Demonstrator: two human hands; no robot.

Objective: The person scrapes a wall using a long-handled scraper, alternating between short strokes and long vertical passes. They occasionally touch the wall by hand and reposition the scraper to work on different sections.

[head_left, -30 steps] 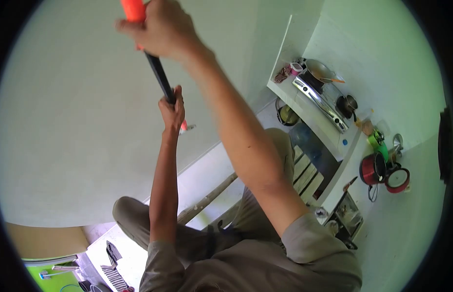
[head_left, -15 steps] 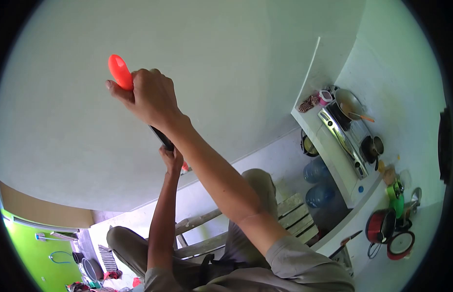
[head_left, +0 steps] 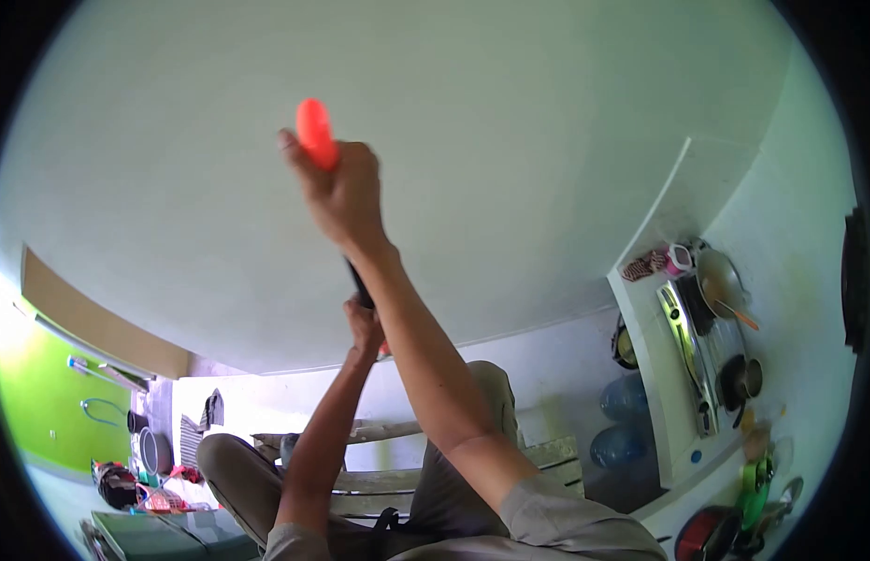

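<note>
The orange handle [head_left: 313, 131] has swung to the right since half a second ago, and the kitchen shelf has slid lower in view.
The right hand [head_left: 341, 196] is closed tight around the orange handle, up high against the white wall [head_left: 547, 140]. The black pole [head_left: 357, 280] runs down from it to the left hand [head_left: 365, 327], which grips the pole just below the right wrist. Under the arms is a wooden bench [head_left: 379, 481]. Far to the right sit a gas stove [head_left: 697, 365], a pan [head_left: 720, 280], two blue water bottles [head_left: 622, 421] and a red pot [head_left: 701, 538].
</note>
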